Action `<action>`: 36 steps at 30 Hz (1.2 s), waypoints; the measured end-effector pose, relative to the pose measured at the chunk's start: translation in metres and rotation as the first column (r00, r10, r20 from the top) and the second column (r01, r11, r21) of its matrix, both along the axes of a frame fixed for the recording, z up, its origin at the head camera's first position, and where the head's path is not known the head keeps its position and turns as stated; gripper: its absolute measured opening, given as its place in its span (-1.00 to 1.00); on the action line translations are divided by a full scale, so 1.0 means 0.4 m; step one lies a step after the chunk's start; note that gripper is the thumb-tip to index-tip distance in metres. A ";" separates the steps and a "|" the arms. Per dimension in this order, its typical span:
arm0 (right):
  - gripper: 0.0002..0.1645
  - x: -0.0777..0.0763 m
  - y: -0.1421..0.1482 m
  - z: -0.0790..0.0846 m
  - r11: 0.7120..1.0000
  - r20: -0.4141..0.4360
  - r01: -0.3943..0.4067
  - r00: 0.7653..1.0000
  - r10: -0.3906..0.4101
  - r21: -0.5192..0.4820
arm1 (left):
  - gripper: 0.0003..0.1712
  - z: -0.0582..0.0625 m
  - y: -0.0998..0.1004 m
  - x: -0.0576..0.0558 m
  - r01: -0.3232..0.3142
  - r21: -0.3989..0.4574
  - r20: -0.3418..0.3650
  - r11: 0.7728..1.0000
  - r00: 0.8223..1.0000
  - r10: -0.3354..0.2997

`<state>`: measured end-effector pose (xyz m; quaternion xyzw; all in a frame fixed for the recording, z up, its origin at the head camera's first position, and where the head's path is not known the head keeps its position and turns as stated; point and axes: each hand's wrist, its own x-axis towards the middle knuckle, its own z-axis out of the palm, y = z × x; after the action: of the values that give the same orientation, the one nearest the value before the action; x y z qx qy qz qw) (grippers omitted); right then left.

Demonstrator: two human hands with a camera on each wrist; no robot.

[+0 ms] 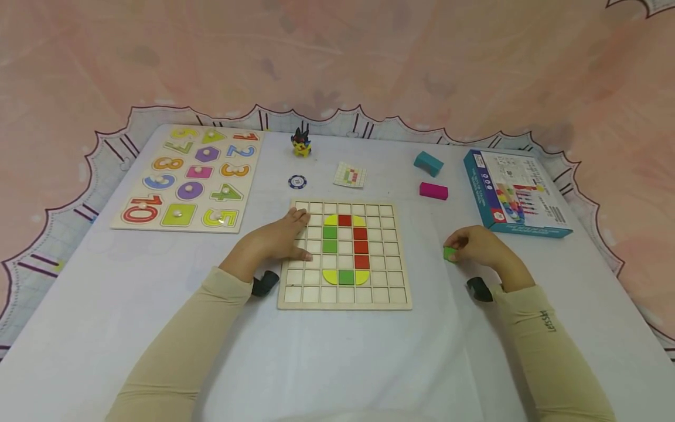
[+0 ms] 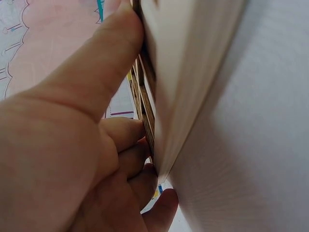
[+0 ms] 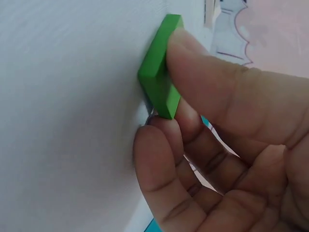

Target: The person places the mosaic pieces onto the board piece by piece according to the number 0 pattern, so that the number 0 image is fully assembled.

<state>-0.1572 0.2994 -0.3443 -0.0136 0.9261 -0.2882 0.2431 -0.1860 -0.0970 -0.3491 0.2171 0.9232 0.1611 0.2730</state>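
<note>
A wooden grid board [image 1: 379, 294] lies on the table in front of me. Set in its cells are yellow rounded corner tiles [image 1: 330, 276], red square tiles [image 1: 361, 234] and green square tiles [image 1: 329, 232], laid out in a ring. My left hand [image 1: 271, 241] rests on the board's left edge with thumb and fingers spread; the left wrist view shows the thumb [image 2: 106, 58] on the upper side. Right of the board, my right hand [image 1: 480, 249] pinches a green square tile [image 3: 159, 58], held tilted close to the white cloth.
A number-and-shape peg puzzle [image 1: 203, 199] is at the back left. Behind the board lie a poker chip [image 1: 297, 181], a small pattern card [image 1: 350, 175] and a yellow figurine [image 1: 301, 143]. A teal block [image 1: 429, 163], magenta block [image 1: 433, 191] and boxed toy [image 1: 519, 190] are back right.
</note>
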 end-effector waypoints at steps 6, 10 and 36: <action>-0.67 -0.004 0.000 0.018 1.000 0.019 0.015 1.000 -0.015 0.018 | 0.12 -0.003 -0.002 -0.002 0.004 -0.003 -0.005 1.000 1.000 -0.004; -0.67 -0.008 0.002 0.033 0.999 0.045 0.040 0.998 -0.040 0.014 | 0.12 -0.002 -0.001 -0.002 0.007 -0.002 -0.007 1.000 1.000 -0.007; -0.83 -0.074 -0.256 0.027 0.988 -0.049 -0.076 0.996 0.070 -0.134 | 0.10 -0.001 -0.003 -0.004 0.029 -0.002 -0.010 1.000 1.000 -0.029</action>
<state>-0.1869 0.1969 -0.3336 -0.0703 0.9083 -0.3410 0.2317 -0.1875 -0.0980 -0.3495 0.2312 0.9215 0.1553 0.2707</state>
